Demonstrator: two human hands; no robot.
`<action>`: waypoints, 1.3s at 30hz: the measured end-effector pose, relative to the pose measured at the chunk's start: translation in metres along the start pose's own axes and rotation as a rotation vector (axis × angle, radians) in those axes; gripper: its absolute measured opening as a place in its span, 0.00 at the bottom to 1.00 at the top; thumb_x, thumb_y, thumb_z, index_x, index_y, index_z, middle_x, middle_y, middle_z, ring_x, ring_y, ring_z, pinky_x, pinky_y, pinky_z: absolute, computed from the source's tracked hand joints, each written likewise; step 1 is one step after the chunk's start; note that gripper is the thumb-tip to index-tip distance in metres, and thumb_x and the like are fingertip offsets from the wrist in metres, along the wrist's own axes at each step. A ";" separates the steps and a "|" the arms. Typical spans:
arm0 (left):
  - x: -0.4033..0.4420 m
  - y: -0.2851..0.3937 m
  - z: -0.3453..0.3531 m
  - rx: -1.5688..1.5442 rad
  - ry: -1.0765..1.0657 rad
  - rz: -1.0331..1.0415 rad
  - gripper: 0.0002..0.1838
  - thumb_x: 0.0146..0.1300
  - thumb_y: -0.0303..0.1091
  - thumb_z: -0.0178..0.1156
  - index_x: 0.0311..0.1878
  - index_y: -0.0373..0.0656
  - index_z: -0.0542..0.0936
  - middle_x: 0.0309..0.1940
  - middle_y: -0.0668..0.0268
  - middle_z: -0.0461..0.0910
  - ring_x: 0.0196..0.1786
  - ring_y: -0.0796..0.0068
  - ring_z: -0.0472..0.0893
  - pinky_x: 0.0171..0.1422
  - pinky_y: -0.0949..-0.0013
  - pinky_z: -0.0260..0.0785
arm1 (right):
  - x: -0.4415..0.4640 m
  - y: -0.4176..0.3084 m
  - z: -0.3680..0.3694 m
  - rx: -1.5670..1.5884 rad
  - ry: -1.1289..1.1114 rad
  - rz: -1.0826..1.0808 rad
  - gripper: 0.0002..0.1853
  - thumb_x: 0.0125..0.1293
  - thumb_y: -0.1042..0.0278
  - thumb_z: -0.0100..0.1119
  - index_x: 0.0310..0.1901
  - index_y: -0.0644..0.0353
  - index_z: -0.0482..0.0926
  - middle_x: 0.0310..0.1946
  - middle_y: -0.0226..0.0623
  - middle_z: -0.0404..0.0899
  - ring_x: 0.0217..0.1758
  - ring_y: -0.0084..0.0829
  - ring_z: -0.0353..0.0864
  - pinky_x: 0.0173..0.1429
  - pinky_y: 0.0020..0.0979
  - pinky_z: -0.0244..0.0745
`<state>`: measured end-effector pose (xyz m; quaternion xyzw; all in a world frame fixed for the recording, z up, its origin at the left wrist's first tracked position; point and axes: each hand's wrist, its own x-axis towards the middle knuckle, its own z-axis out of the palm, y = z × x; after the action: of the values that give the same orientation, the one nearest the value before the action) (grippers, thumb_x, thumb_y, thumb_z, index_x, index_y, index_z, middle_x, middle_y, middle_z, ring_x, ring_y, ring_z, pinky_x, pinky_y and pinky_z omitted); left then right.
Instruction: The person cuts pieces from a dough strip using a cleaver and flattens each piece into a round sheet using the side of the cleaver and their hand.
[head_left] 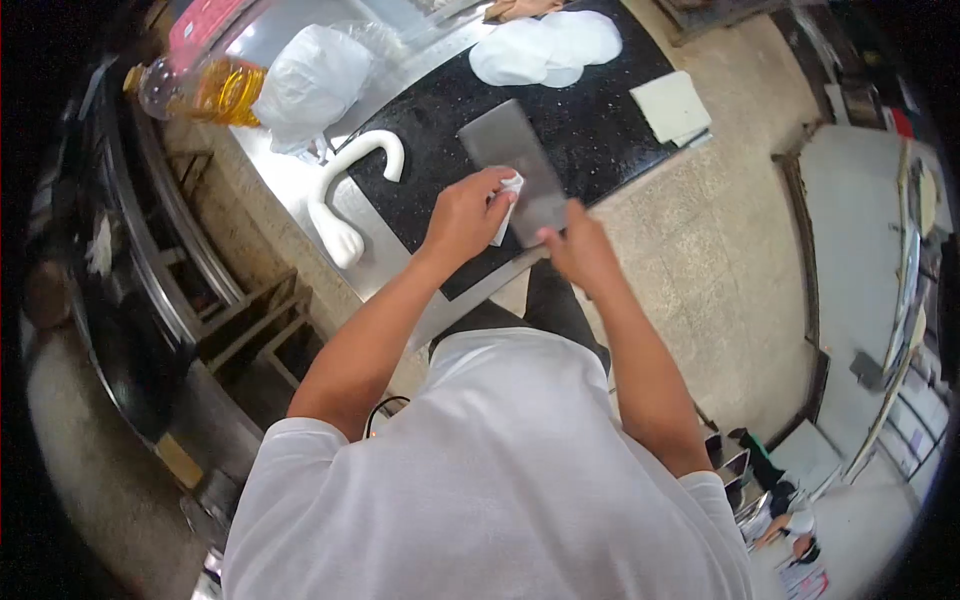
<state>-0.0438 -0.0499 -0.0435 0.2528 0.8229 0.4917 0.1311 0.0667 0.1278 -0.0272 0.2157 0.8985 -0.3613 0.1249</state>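
Note:
My right hand (585,250) is closed at the near end of a wide grey cleaver (512,140), whose blade is blurred and extends away over the black board (420,110). Fingers bent, my left hand (463,212) pinches a small crumpled white piece of cloth or paper (503,228) beside the blade; whether it touches the metal I cannot tell. A curved rope of white dough (325,190) lies left of my left hand, across the board's edge. Beyond the blade, several thin round white dough sheets (545,48) overlap on the board.
A folded off-white cloth (672,108) lies at the board's right corner. On the metal table (385,225) a white plastic bag (315,85) sits beside a bottle of yellow oil (215,90). Metal racks stand to the left. Another person (797,525) is far off at the lower right.

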 end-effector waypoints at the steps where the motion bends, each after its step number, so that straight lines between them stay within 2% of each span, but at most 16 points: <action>1: -0.008 0.007 -0.004 0.018 0.012 -0.023 0.17 0.67 0.34 0.68 0.57 0.41 0.83 0.39 0.55 0.88 0.35 0.64 0.87 0.43 0.64 0.78 | 0.001 -0.001 0.005 -0.018 -0.090 -0.059 0.19 0.66 0.61 0.68 0.46 0.66 0.72 0.37 0.62 0.84 0.44 0.64 0.84 0.48 0.57 0.78; 6: -0.004 0.036 -0.019 -0.194 -0.044 -0.262 0.16 0.69 0.31 0.67 0.58 0.40 0.84 0.42 0.62 0.87 0.38 0.79 0.83 0.45 0.71 0.77 | -0.008 0.030 -0.021 0.007 -0.353 -0.165 0.19 0.65 0.60 0.69 0.47 0.65 0.73 0.38 0.60 0.85 0.44 0.63 0.85 0.48 0.56 0.78; 11: 0.089 0.022 -0.019 -0.305 0.270 -0.210 0.19 0.71 0.33 0.64 0.63 0.41 0.81 0.41 0.64 0.85 0.43 0.79 0.80 0.50 0.72 0.74 | -0.012 0.081 -0.086 -0.029 -0.507 -0.130 0.18 0.65 0.61 0.69 0.48 0.63 0.76 0.37 0.56 0.86 0.43 0.60 0.86 0.46 0.53 0.79; 13: 0.125 0.001 -0.026 -0.256 0.299 -0.233 0.21 0.72 0.35 0.64 0.65 0.41 0.80 0.41 0.63 0.85 0.45 0.79 0.81 0.53 0.73 0.74 | -0.018 0.090 -0.117 0.035 -0.411 -0.029 0.16 0.67 0.61 0.69 0.46 0.64 0.79 0.34 0.54 0.86 0.40 0.56 0.88 0.43 0.48 0.80; 15: 0.141 -0.014 -0.029 -0.087 0.218 -0.392 0.27 0.73 0.40 0.63 0.71 0.40 0.75 0.59 0.58 0.82 0.54 0.70 0.81 0.63 0.66 0.72 | -0.022 0.110 -0.131 0.144 -0.273 -0.112 0.14 0.68 0.61 0.68 0.44 0.64 0.79 0.32 0.50 0.86 0.36 0.49 0.88 0.41 0.43 0.80; 16: 0.138 -0.024 -0.027 -0.086 0.225 -0.392 0.27 0.73 0.40 0.63 0.71 0.40 0.75 0.59 0.58 0.82 0.54 0.70 0.81 0.63 0.66 0.72 | -0.020 0.117 -0.137 0.256 -0.131 -0.189 0.14 0.69 0.61 0.68 0.42 0.64 0.79 0.30 0.46 0.86 0.33 0.43 0.88 0.39 0.39 0.79; 18: 0.126 -0.040 -0.026 0.564 0.419 0.079 0.30 0.68 0.38 0.67 0.72 0.44 0.75 0.59 0.50 0.80 0.58 0.53 0.80 0.64 0.57 0.72 | -0.011 0.128 -0.146 0.361 -0.019 -0.105 0.13 0.71 0.60 0.66 0.39 0.63 0.79 0.25 0.35 0.82 0.27 0.30 0.83 0.35 0.34 0.77; 19: 0.114 -0.032 -0.030 0.572 0.417 0.073 0.30 0.68 0.38 0.67 0.72 0.44 0.75 0.59 0.50 0.80 0.58 0.53 0.80 0.64 0.57 0.72 | -0.002 0.132 -0.146 0.502 0.028 -0.082 0.12 0.75 0.60 0.62 0.42 0.62 0.78 0.24 0.31 0.78 0.26 0.24 0.78 0.32 0.31 0.75; 23: 0.028 -0.012 -0.045 0.553 0.572 -0.092 0.31 0.60 0.40 0.74 0.64 0.39 0.77 0.59 0.47 0.78 0.61 0.44 0.76 0.67 0.50 0.68 | 0.062 0.125 -0.107 0.976 0.201 -0.040 0.11 0.78 0.60 0.57 0.45 0.60 0.74 0.25 0.33 0.77 0.24 0.26 0.77 0.29 0.31 0.73; 25: -0.007 -0.032 -0.049 0.567 0.644 -0.278 0.30 0.55 0.42 0.78 0.56 0.37 0.79 0.54 0.49 0.79 0.58 0.44 0.76 0.66 0.51 0.68 | 0.080 0.116 -0.095 1.157 0.106 0.440 0.10 0.80 0.61 0.54 0.46 0.57 0.69 0.27 0.34 0.75 0.23 0.28 0.76 0.27 0.30 0.74; 27: -0.025 -0.048 -0.056 0.522 0.550 -0.378 0.30 0.52 0.43 0.80 0.53 0.38 0.80 0.50 0.51 0.81 0.55 0.45 0.77 0.63 0.50 0.69 | 0.069 0.103 -0.085 1.226 0.146 0.433 0.09 0.79 0.61 0.55 0.44 0.56 0.68 0.26 0.32 0.74 0.22 0.28 0.75 0.26 0.30 0.74; 28: -0.026 -0.056 -0.059 0.588 0.567 -0.204 0.27 0.53 0.42 0.79 0.51 0.39 0.81 0.47 0.53 0.82 0.53 0.48 0.78 0.61 0.50 0.70 | 0.058 0.096 -0.080 1.268 0.165 0.408 0.09 0.79 0.62 0.55 0.44 0.56 0.69 0.26 0.32 0.73 0.21 0.27 0.74 0.25 0.30 0.74; 32: -0.016 -0.071 -0.073 0.497 0.489 -0.102 0.19 0.57 0.37 0.75 0.47 0.40 0.82 0.43 0.56 0.83 0.49 0.49 0.80 0.58 0.50 0.71 | -0.002 0.051 -0.058 0.875 0.073 0.328 0.05 0.77 0.66 0.52 0.46 0.57 0.71 0.24 0.29 0.72 0.19 0.23 0.72 0.24 0.27 0.72; 35: -0.018 -0.078 -0.085 0.424 0.469 0.001 0.15 0.59 0.34 0.72 0.47 0.40 0.82 0.42 0.55 0.83 0.48 0.48 0.81 0.55 0.51 0.73 | -0.028 0.007 -0.030 0.466 -0.037 0.191 0.07 0.76 0.66 0.53 0.47 0.60 0.71 0.23 0.36 0.75 0.23 0.34 0.80 0.28 0.36 0.77; 37: -0.027 -0.075 -0.093 0.372 0.472 0.043 0.13 0.59 0.32 0.71 0.46 0.39 0.82 0.41 0.53 0.84 0.46 0.48 0.82 0.52 0.51 0.75 | -0.035 -0.044 -0.017 -0.304 0.003 -0.359 0.09 0.76 0.66 0.50 0.49 0.62 0.71 0.30 0.49 0.81 0.33 0.51 0.86 0.37 0.48 0.81; 39: -0.034 -0.072 -0.102 0.373 0.437 0.034 0.13 0.59 0.31 0.71 0.46 0.39 0.82 0.40 0.53 0.84 0.45 0.48 0.83 0.51 0.51 0.75 | -0.035 -0.096 -0.003 -0.382 -0.059 -0.395 0.09 0.76 0.67 0.48 0.50 0.63 0.71 0.35 0.53 0.81 0.38 0.56 0.85 0.41 0.52 0.80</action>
<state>-0.0831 -0.1721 -0.0587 0.1746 0.9035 0.3766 -0.1063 0.0516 0.0576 0.0458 -0.0016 0.9710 -0.2086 0.1167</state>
